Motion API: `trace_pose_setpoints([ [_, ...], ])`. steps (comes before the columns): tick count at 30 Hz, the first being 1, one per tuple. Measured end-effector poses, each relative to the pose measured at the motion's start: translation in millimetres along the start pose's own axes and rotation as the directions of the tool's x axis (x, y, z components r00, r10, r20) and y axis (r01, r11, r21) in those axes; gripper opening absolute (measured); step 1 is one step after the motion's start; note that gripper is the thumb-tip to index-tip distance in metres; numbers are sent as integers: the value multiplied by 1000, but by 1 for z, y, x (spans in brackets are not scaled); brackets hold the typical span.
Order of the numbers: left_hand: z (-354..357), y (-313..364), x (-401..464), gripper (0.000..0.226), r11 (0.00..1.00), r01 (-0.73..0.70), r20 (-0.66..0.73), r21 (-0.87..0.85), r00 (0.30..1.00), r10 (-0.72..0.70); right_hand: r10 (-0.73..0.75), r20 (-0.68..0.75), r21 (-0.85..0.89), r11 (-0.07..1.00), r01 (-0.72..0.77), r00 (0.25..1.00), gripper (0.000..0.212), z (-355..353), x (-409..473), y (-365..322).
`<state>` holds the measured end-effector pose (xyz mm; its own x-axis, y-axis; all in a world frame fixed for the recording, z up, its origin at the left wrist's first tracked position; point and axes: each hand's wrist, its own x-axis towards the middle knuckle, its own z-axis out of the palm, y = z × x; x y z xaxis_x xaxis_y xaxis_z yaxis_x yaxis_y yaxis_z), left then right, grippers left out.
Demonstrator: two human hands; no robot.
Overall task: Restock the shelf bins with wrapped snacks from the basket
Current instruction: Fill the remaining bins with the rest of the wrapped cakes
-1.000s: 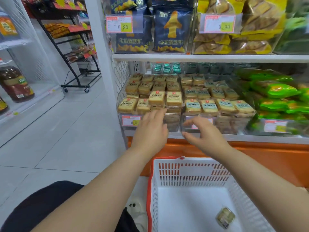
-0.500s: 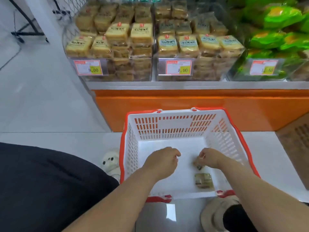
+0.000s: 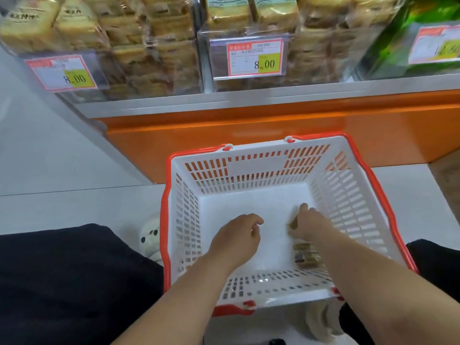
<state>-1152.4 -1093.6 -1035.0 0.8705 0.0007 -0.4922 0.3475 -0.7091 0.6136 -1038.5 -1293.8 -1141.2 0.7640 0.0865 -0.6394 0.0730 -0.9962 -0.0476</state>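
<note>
A white basket with an orange rim (image 3: 278, 148) stands on the floor below the shelf. Inside it, my right hand (image 3: 307, 224) pinches a small wrapped snack (image 3: 293, 224), mostly hidden by the fingers. A second wrapped snack (image 3: 305, 255) lies on the basket floor just beneath my right wrist. My left hand (image 3: 236, 239) hovers over the basket's middle with loosely curled fingers, holding nothing. Above, clear shelf bins (image 3: 154, 58) are stacked full of yellow-wrapped snacks.
Price tags reading 8.00 hang on the bin fronts (image 3: 254, 58). Green packets (image 3: 403, 41) fill the bin at the right. An orange shelf base (image 3: 249, 123) runs behind the basket. My dark-clothed knees (image 3: 62, 282) flank the basket, and a white shoe (image 3: 150, 239) shows at its left.
Both hands came down from the shelf bins into the basket. My right hand has taken hold of one wrapped snack; the view has moved closer.
</note>
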Motion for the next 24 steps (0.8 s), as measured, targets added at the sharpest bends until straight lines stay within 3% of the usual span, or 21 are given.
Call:
trace_pose_setpoints([
  [2,-1,-5,2,40,998,31,5,-48,1000,-31,-10,141,332,943,-38,990,50,-8,1,-7],
  [4,-5,-10,3,48,990,67,-13,-126,998,-69,-105,304,687,713,-141,947,27,-25,-8,-17],
  [6,-11,-10,3,51,968,92,-31,-233,994,-102,-249,439,835,468,-290,863,22,-44,-25,-24],
  [7,-15,-8,2,51,951,102,-23,-291,993,-114,-328,468,851,416,-319,821,22,-53,-35,-28],
  [10,-23,-4,-1,55,891,128,47,-436,992,-120,-512,480,874,350,-338,712,31,-71,-53,-38],
  [13,-30,0,-14,53,849,101,69,-519,995,-77,-581,444,894,334,-298,682,34,-87,-77,-54],
  [17,-44,6,-32,25,772,50,-27,-634,996,-86,-544,400,901,382,-207,737,52,-106,-96,-71],
  [19,-55,7,-41,23,744,55,-68,-666,989,-134,-420,260,890,454,-47,869,63,-116,-112,-84],
  [20,-61,7,-46,24,726,64,-78,-685,984,-161,-330,79,835,537,119,941,62,-121,-123,-90],
  [21,-69,8,-51,25,707,68,-88,-704,980,-181,-243,-174,716,634,291,954,58,-125,-135,-96],
  [22,-77,8,-56,26,696,67,-102,-715,975,-199,-222,-412,557,706,437,884,55,-130,-147,-100],
  [23,-85,9,-60,26,697,53,-126,-715,971,-202,-297,-552,373,748,550,779,60,-136,-159,-104],
  [24,-94,10,-65,26,707,33,-154,-707,968,-200,-434,-579,186,754,630,690,69,-141,-171,-110],
])
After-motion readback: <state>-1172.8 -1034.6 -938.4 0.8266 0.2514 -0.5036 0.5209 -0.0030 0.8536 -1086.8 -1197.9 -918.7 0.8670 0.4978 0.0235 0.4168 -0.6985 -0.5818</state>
